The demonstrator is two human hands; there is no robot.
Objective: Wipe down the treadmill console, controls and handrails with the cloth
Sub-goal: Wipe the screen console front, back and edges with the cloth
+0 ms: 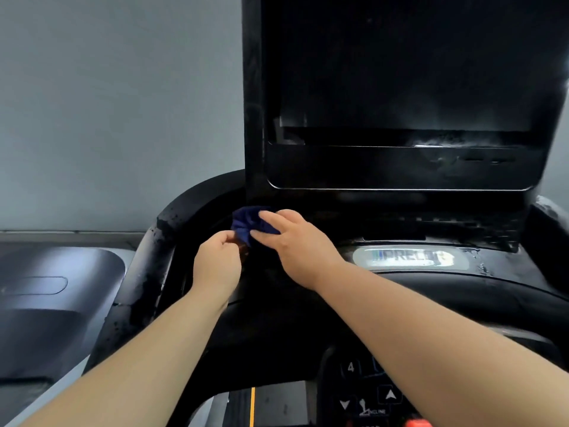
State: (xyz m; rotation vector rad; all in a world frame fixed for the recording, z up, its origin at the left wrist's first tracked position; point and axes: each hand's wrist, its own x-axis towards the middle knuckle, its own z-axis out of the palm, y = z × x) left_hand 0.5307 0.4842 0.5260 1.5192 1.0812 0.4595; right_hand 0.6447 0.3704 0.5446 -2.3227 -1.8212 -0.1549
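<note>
Neighbouring machine (55,291): far left of the cloth, smooth grey moulded hood, rounded corners.
Handrail (160,241): just left of the cloth, thick black curved tube, speckled and worn.
Left hand (218,260): at the cloth's lower left edge, fingers curled, thumb and forefinger pinching the fabric.
Cloth (246,221): dark blue, soft, bunched in folds against the console's lower left corner.
Right hand (295,241): on the cloth's right side, fingers slightly apart, nearly straight, lying over the folds.
Console (400,87): above right of the cloth, glossy black flat screen, smeared.
Label (409,258): right of the cloth, silvery oval.
Controls (369,392): below right of the cloth, matte black keys, white arrows.
</note>
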